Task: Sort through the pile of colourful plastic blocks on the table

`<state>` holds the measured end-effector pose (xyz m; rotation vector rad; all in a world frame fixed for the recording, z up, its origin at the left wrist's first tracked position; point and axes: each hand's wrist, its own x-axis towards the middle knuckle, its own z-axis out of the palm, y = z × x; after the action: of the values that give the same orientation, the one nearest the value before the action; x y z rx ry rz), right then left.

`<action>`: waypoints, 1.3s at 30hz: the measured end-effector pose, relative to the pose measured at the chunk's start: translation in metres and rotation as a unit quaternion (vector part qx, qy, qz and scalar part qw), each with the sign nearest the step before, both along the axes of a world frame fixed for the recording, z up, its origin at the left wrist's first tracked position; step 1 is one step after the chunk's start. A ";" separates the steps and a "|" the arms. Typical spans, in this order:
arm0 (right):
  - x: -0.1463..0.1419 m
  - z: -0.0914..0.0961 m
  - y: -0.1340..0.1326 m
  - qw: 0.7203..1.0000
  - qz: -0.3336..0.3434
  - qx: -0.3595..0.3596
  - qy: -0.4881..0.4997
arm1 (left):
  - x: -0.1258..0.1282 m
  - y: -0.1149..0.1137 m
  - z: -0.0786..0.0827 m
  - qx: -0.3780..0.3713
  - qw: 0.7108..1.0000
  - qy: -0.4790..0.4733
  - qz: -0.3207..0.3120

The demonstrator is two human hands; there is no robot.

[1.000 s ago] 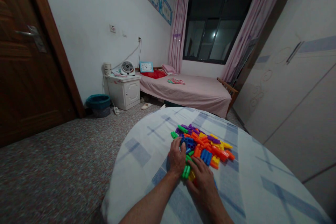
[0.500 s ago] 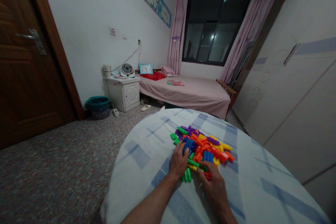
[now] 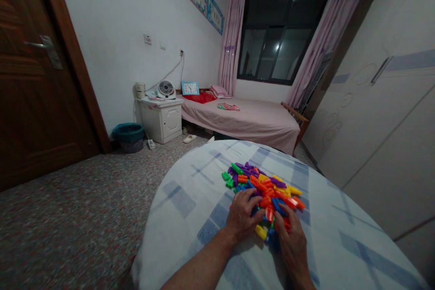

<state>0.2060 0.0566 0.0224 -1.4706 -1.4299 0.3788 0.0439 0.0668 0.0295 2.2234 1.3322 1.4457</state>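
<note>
A loose heap of ribbed, tube-shaped plastic toy blocks (image 3: 263,186) in orange, purple, green, blue and yellow lies on a round bench covered with a white, blue-checked cloth (image 3: 326,217). The heap has no common direction, and the blocks' long axes cross at all angles. At its far edge, a green block (image 3: 237,168) lies with its long axis running from far left to near right. Between the hands, a bright orange block (image 3: 269,214) points roughly toward the person, and just below it a yellow block (image 3: 261,232) lies aslant beside the left hand's fingertips.

The left hand (image 3: 243,216) is spread open, its fingers reaching rightward across the near-left side of the heap and touching blocks. The right hand (image 3: 291,240) is curved, with its fingers pressed down into the near-right side. The heap lies mostly ahead of both hands, and some blocks sit between them. The fingers hide what lies beneath, so I cannot tell whether either hand has hold of a block.

Beyond the bench stands a bed with a pink cover (image 3: 244,122), beside a white bedside cabinet (image 3: 160,120).
</note>
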 end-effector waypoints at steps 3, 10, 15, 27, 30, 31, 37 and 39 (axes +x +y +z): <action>0.005 0.006 -0.001 0.999 -0.026 0.016 -0.010 | -0.008 0.005 0.002 -0.012 0.994 -0.024 0.109; 0.021 0.003 0.003 0.992 -0.114 0.022 -0.041 | -0.022 0.017 -0.007 -0.148 0.942 -0.026 0.300; 0.023 -0.014 0.008 0.992 -0.107 -0.004 -0.066 | -0.020 0.020 -0.015 -0.166 0.961 -0.011 0.219; -0.004 -0.011 0.001 0.996 0.081 0.016 -0.025 | -0.008 0.005 -0.002 -0.123 0.985 -0.106 -0.053; -0.008 -0.011 0.000 0.992 0.113 0.021 -0.048 | -0.006 0.003 0.001 -0.102 0.986 -0.110 -0.071; -0.009 -0.011 0.000 0.991 0.121 0.021 -0.054 | -0.006 0.002 0.002 -0.092 0.986 -0.118 -0.077; -0.008 -0.010 0.000 0.989 0.128 0.034 -0.073 | -0.006 -0.001 0.010 -0.081 0.976 -0.182 -0.084; -0.007 -0.009 -0.001 0.987 0.128 0.038 -0.085 | -0.005 -0.002 0.012 -0.100 0.974 -0.190 -0.073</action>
<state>0.1989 0.0560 0.0131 -1.2860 -1.7595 0.3583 0.0384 0.0648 0.0414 1.7665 1.1076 1.5096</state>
